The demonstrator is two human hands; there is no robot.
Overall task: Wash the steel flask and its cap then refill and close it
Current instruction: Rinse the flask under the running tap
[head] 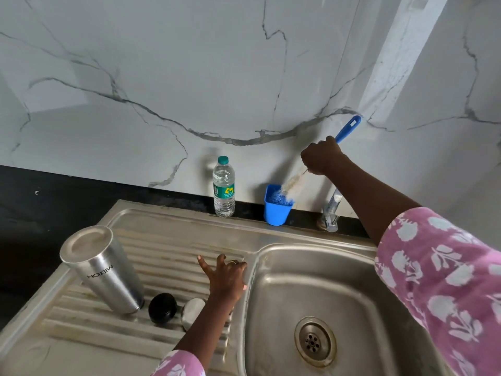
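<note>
The steel flask point(104, 270) stands mouth-down on the ribbed drainboard left of the basin point(298, 294), base upward, with its long axis near upright. Its black cap point(162, 308) and steel cup point(193, 312) sit between flask and basin. The left hand point(227, 278) rests at the basin's left rim with its fingers spread. Behind the basin, the right hand point(322, 158) is clenched round a blue brush point(348, 130) whose bristles dip into a blue cup point(276, 213).

Right hand point(322, 156) grips the bottle brush point(291, 184), bristles seemingly inside the blue cup point(276, 214); left hand point(227, 276) rests on the drainboard point(168, 240).
</note>
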